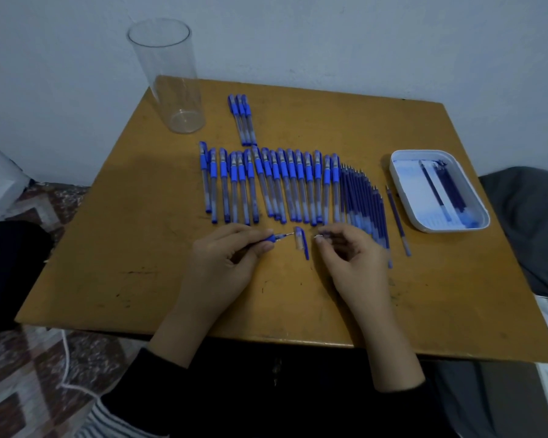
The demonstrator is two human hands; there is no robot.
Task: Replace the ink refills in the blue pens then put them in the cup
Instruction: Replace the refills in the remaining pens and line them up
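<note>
Ochre desk (140,248) with a tall, clear, upright cup (171,77) at its far left corner. At mid-desk lies a row of capped blue pens (266,184) with translucent barrels, and loose refills (364,200) just beside it. The left hand (225,257) has its grip closed round an uncapped pen (271,238), nib pointing right. The right hand (351,257) has a narrow grip, pinching a small silvery part (318,238). A pen cap (301,245) lies between the hands.

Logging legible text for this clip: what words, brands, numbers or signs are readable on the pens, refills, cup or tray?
No text can be read anywhere in this frame.
pens: any barrel print is too small and blurred to read.
refills: no legible marks.
cup: clear, with no label showing.
tray: the pale lining inside shows only faint blurred marks, unreadable.
</note>
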